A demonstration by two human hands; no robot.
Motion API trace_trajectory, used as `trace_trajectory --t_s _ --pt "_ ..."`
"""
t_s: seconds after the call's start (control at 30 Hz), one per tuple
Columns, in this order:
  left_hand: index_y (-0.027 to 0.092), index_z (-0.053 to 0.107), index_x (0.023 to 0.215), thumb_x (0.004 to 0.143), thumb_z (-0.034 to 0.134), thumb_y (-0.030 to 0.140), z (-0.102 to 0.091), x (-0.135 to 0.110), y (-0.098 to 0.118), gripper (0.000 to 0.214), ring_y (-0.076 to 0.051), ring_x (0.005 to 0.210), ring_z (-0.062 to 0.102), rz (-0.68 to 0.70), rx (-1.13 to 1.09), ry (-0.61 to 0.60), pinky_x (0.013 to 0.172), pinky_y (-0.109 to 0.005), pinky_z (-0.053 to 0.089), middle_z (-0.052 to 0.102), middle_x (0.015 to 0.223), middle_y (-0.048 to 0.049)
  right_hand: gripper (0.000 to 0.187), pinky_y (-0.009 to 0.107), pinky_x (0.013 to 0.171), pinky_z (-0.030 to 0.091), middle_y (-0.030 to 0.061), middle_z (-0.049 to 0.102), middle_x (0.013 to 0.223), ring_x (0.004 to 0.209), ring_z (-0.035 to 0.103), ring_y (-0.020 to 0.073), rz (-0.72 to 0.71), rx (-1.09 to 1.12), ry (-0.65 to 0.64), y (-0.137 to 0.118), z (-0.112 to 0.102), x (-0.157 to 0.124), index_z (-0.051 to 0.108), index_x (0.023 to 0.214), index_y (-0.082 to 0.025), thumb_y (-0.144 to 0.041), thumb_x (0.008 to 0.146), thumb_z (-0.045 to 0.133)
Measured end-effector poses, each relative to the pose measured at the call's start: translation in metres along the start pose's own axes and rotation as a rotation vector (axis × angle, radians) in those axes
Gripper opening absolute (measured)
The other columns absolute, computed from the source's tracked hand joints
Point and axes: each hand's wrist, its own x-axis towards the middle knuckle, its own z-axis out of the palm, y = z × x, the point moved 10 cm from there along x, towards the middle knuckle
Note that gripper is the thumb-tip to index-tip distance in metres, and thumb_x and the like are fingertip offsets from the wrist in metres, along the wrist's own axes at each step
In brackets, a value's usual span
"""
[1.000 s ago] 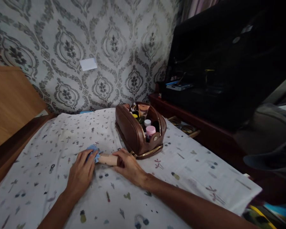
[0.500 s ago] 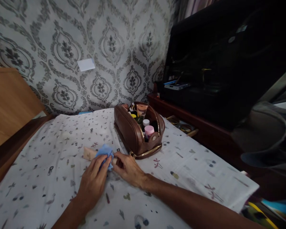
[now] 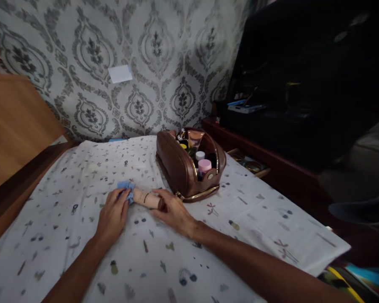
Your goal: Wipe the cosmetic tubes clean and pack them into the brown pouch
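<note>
A beige cosmetic tube (image 3: 144,198) lies sideways between my hands, just above or on the printed white cloth (image 3: 183,235). My right hand (image 3: 177,212) is closed on its brownish cap end. Bunched around the tube's other end is a blue cloth (image 3: 126,191), pinched in the fingers of my left hand (image 3: 113,210). Behind my right hand stands an unzipped brown leather toiletry bag (image 3: 180,168). Inside it show a pink-lidded jar (image 3: 204,166), a white cap (image 3: 200,155), an orange-brown tube (image 3: 196,138) and other bottles partly hidden by the bag's sides.
A patterned wall (image 3: 139,63) rises behind, with a white card (image 3: 120,74) on it. To the right are a large dark screen (image 3: 297,84) and an open drawer (image 3: 249,164). A wooden panel (image 3: 19,126) borders the left side.
My left hand has slid the blue cloth leftward from the tube's middle to its far end, baring the middle and cap. The view has shifted slightly, so the bag appears further right.
</note>
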Motion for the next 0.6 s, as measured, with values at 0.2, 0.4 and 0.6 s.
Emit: trace_trajectory --t_s 0.2,0.4,0.6 --pt "0.017 0.053 0.135 0.097 0.044 0.014 -0.022 -0.002 0.061 0.039 -0.022 0.107 0.06 0.282 -0.147 0.061 0.092 -0.035 0.055 0.061 0.113 -0.0113 0.035 0.025 0.063 0.044 -0.0037 0.061 0.07 0.062 0.057 0.0128 0.038 0.047 -0.019 -0.001 0.002 0.002 0.061 0.114 -0.016 -0.02 0.08 0.067" --pt "0.014 0.041 0.146 0.093 0.041 0.006 -0.015 -0.005 0.082 0.054 -0.026 0.118 0.053 0.393 -0.065 0.011 0.101 -0.042 0.052 0.058 0.122 -0.015 0.029 0.025 0.057 0.041 -0.0037 0.058 0.061 0.056 0.057 0.0133 0.019 0.127 -0.028 -0.01 -0.002 -0.002 0.06 0.102 -0.016 -0.042 0.09 0.056" --pt "0.019 0.048 0.141 0.095 0.043 0.016 -0.01 0.003 0.023 0.046 -0.028 0.118 0.052 0.195 -0.01 -0.03 0.101 -0.046 0.051 0.056 0.126 -0.0141 0.034 0.023 0.051 0.038 -0.0031 0.059 0.055 0.05 0.054 0.0118 0.086 0.246 -0.018 -0.003 -0.004 -0.001 0.061 0.097 -0.016 -0.048 0.09 0.053"
